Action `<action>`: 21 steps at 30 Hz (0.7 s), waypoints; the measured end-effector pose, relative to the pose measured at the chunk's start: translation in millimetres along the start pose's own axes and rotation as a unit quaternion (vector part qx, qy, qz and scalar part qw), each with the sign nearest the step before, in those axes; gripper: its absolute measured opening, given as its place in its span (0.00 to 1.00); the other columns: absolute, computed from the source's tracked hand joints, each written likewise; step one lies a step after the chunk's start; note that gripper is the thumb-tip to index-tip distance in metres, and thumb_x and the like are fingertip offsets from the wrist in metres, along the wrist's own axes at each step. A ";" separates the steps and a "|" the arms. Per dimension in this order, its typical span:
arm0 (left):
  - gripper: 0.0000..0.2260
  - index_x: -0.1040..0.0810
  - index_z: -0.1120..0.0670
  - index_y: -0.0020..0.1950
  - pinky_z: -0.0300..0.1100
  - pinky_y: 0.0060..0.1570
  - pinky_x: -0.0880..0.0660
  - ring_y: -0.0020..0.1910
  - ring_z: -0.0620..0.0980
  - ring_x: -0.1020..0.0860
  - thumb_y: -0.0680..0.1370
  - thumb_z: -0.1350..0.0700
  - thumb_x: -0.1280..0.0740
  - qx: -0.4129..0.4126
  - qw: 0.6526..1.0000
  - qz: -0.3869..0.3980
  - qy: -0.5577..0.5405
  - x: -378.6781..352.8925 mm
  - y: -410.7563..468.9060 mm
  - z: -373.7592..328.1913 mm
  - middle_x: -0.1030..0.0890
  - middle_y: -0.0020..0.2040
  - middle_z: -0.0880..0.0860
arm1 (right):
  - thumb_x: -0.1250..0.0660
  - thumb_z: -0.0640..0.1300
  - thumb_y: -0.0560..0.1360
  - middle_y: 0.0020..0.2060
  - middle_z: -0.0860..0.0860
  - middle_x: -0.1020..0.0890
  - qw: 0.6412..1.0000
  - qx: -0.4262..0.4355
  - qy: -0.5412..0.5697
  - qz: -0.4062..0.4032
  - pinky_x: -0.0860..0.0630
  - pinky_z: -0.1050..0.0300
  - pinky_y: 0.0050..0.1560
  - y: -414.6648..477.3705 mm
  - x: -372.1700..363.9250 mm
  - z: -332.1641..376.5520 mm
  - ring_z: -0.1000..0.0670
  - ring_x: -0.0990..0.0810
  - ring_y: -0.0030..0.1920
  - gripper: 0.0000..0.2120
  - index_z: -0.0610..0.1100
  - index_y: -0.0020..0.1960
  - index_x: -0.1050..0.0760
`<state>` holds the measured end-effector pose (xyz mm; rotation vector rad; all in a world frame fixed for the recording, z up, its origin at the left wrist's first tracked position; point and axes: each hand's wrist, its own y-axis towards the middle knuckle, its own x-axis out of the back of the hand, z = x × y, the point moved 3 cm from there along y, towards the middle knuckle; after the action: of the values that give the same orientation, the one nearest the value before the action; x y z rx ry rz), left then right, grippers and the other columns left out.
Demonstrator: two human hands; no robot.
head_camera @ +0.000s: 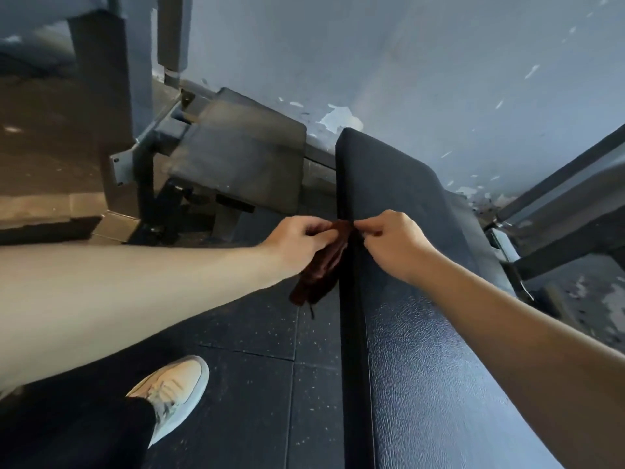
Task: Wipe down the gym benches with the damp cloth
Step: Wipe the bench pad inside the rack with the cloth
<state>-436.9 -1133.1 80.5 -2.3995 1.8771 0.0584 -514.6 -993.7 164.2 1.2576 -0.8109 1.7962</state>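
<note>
A long black padded bench runs from the lower right toward the wall. A dark red-brown cloth hangs beside the bench's left edge, above the floor. My left hand grips the cloth's upper part with curled fingers. My right hand pinches the cloth's top corner right at the bench's left edge. The cloth's lower end dangles free below my left hand. A second, shorter black pad sits on a machine frame to the left of the bench.
A grey metal machine frame stands at the left behind the short pad. Metal rails rise at the right of the bench. A flaking grey wall is close behind. My shoe stands on the black rubber floor tiles.
</note>
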 end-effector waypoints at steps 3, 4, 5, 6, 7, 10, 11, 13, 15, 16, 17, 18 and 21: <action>0.10 0.13 0.49 0.47 0.37 0.43 0.24 0.42 0.43 0.19 0.82 0.58 0.33 -0.014 0.997 0.053 -0.048 9.1 0.7 -12.3 0.15 0.42 0.48 | 0.36 0.34 0.75 0.49 0.58 0.16 0.994 0.015 0.098 -0.042 0.24 0.67 0.54 -6.6 1.4 7.7 0.55 0.18 0.54 0.23 0.53 0.64 0.17; 0.14 0.13 0.45 0.42 0.34 0.42 0.24 0.39 0.39 0.19 0.82 0.58 0.34 -0.023 0.996 0.069 -0.047 9.9 -0.7 -16.3 0.16 0.39 0.43 | 0.35 0.33 0.74 0.54 0.57 0.16 0.991 0.015 0.127 -0.036 0.26 0.65 0.60 -7.1 0.1 10.1 0.55 0.19 0.58 0.25 0.52 0.67 0.19; 0.18 0.13 0.42 0.38 0.33 0.42 0.23 0.38 0.36 0.20 0.82 0.58 0.34 -0.029 0.996 0.080 -0.041 10.8 -0.8 -17.9 0.17 0.37 0.39 | 0.34 0.32 0.73 0.58 0.56 0.16 0.989 0.020 0.143 -0.026 0.27 0.65 0.62 -8.0 -2.1 12.7 0.56 0.20 0.61 0.28 0.51 0.69 0.21; 0.19 0.14 0.41 0.36 0.32 0.44 0.23 0.38 0.33 0.20 0.82 0.58 0.34 -0.032 0.996 0.081 -0.036 11.4 -0.9 -19.8 0.17 0.38 0.37 | 0.33 0.31 0.72 0.59 0.56 0.17 0.989 0.027 0.147 -0.019 0.28 0.68 0.62 -9.2 -3.6 15.6 0.57 0.21 0.61 0.29 0.51 0.70 0.22; 0.19 0.14 0.41 0.36 0.32 0.46 0.22 0.40 0.33 0.20 0.82 0.58 0.33 -0.034 0.996 0.074 -0.035 11.9 0.3 -19.9 0.17 0.39 0.37 | 0.33 0.30 0.72 0.59 0.57 0.17 0.988 0.035 0.153 -0.019 0.29 0.71 0.60 -10.1 -4.3 18.0 0.58 0.21 0.61 0.30 0.51 0.70 0.22; 0.14 0.14 0.45 0.41 0.37 0.48 0.20 0.42 0.39 0.17 0.82 0.58 0.32 -0.024 0.997 0.047 -0.064 14.5 1.8 -17.0 0.15 0.41 0.42 | 0.30 0.30 0.71 0.52 0.58 0.14 0.979 0.048 0.196 -0.021 0.23 0.68 0.59 -13.3 -3.0 20.6 0.60 0.17 0.55 0.25 0.53 0.62 0.17; 0.10 0.14 0.47 0.44 0.41 0.49 0.20 0.44 0.44 0.16 0.82 0.57 0.32 -0.012 0.996 0.042 -0.076 15.4 2.1 -14.7 0.14 0.42 0.45 | 0.29 0.31 0.71 0.47 0.58 0.13 0.977 0.047 0.209 -0.018 0.21 0.66 0.56 -14.3 -2.9 20.2 0.60 0.16 0.51 0.23 0.55 0.57 0.16; 0.07 0.15 0.51 0.50 0.41 0.50 0.20 0.48 0.48 0.17 0.82 0.55 0.33 0.002 0.995 0.042 -0.087 16.2 -0.6 -11.8 0.14 0.47 0.51 | 0.26 0.34 0.71 0.42 0.57 0.12 0.976 0.030 0.214 -0.022 0.21 0.65 0.51 -15.1 -3.5 17.2 0.59 0.15 0.46 0.17 0.56 0.50 0.15; 0.07 0.15 0.52 0.51 0.36 0.52 0.25 0.52 0.45 0.18 0.82 0.54 0.33 0.013 0.996 0.029 -0.081 17.1 -1.4 -7.4 0.14 0.49 0.50 | 0.25 0.38 0.72 0.40 0.55 0.13 0.971 0.001 0.236 -0.026 0.23 0.65 0.47 -17.0 -5.0 13.9 0.58 0.15 0.43 0.11 0.53 0.47 0.14; 0.08 0.15 0.52 0.53 0.37 0.56 0.27 0.54 0.44 0.19 0.82 0.52 0.33 0.020 0.996 0.023 -0.082 17.5 -1.9 -5.7 0.14 0.50 0.49 | 0.25 0.39 0.72 0.39 0.54 0.13 0.967 -0.014 0.253 -0.025 0.23 0.63 0.46 -18.2 -6.0 13.4 0.57 0.16 0.42 0.08 0.51 0.46 0.13; 0.11 0.15 0.52 0.55 0.39 0.61 0.30 0.57 0.43 0.20 0.83 0.48 0.34 0.030 0.995 0.025 -0.089 17.6 -2.9 -3.5 0.14 0.53 0.48 | 0.26 0.39 0.71 0.38 0.53 0.13 0.961 -0.031 0.273 -0.024 0.21 0.60 0.47 -19.4 -7.0 13.0 0.55 0.16 0.40 0.06 0.49 0.45 0.13; 0.16 0.15 0.52 0.58 0.41 0.66 0.33 0.61 0.42 0.21 0.82 0.43 0.35 0.042 0.993 0.034 -0.105 17.4 -5.1 -2.5 0.14 0.56 0.47 | 0.26 0.40 0.71 0.36 0.51 0.14 0.956 -0.049 0.290 -0.021 0.19 0.55 0.48 -19.7 -7.8 12.2 0.53 0.16 0.40 0.04 0.47 0.43 0.14; 0.21 0.17 0.51 0.62 0.42 0.69 0.32 0.64 0.43 0.21 0.79 0.37 0.34 0.027 0.994 0.052 -0.094 17.6 -13.4 -4.7 0.15 0.59 0.46 | 0.29 0.42 0.70 0.33 0.49 0.16 0.942 -0.084 0.326 -0.011 0.17 0.43 0.54 -22.0 -6.6 14.4 0.47 0.17 0.39 0.03 0.44 0.41 0.17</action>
<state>-419.8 -1147.4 84.3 -2.1761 1.8888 0.2294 -487.6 -996.6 163.7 0.4936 -0.5450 1.9070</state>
